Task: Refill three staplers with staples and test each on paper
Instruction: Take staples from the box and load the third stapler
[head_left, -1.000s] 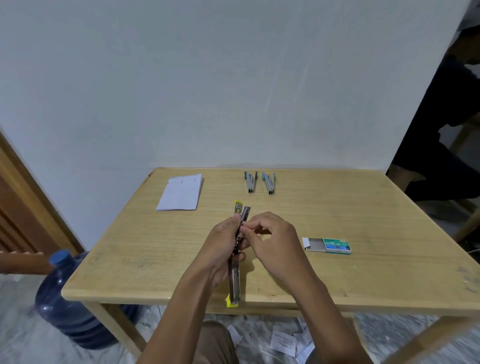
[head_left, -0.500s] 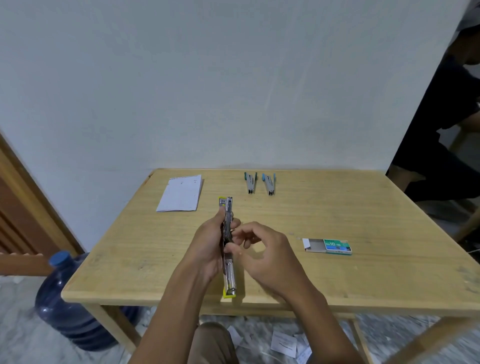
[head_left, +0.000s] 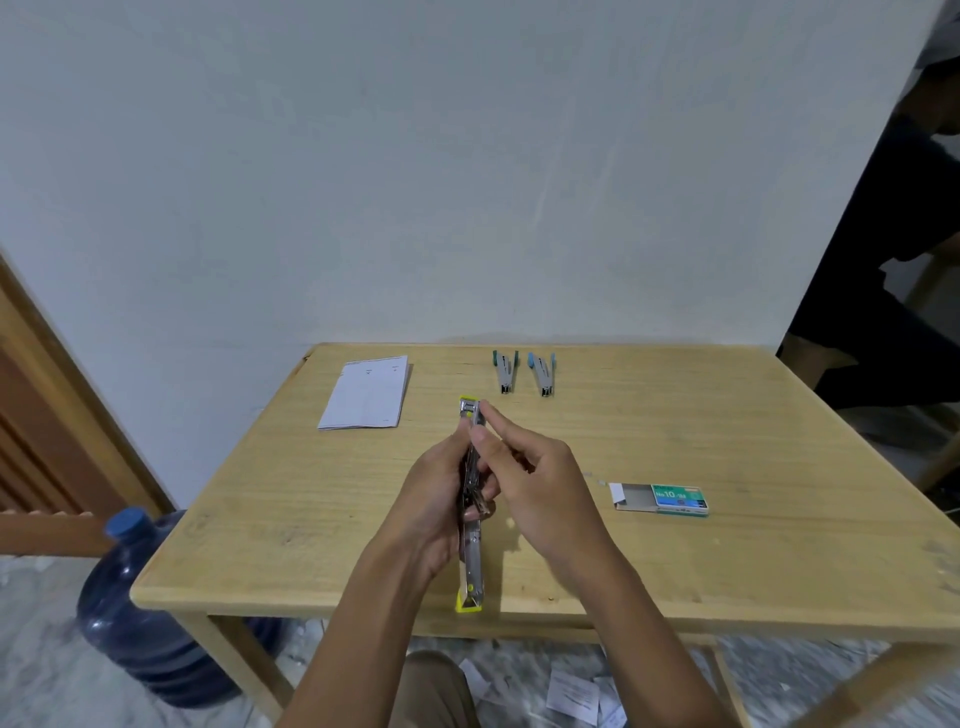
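I have the yellow stapler (head_left: 471, 558) opened out long and pointing away from me over the near middle of the bench (head_left: 727, 415). Its yellow near tip sits at the bench's front edge, though I cannot tell whether it rests there or hangs just above. My left grip (head_left: 434, 501) is wrapped round the stapler's middle. My right grip (head_left: 540, 488) is narrow: thumb and forefinger seem to pinch the upper arm near the far end, with the other fingers curled in. I cannot see from here whether a strip already sits in the channel, so I judge this to be the loading or closing step on stapler 1 of 3. To do it well, I would hold the body firm with the left grip and the channel facing up, so that nothing slides out. The right forefinger should run along the arm and stay out of the hinge gap when the arm comes down. I would close it straight rather than twisted, since a skewed strip will likely jam at the first press. If more staples are needed, the staple box (head_left: 662, 500) lies open near my right grip. The other 2 staplers (head_left: 505, 371) lie side by side at the far edge, well apart from my hands. The paper (head_left: 366, 393) for the test lies at the far left.
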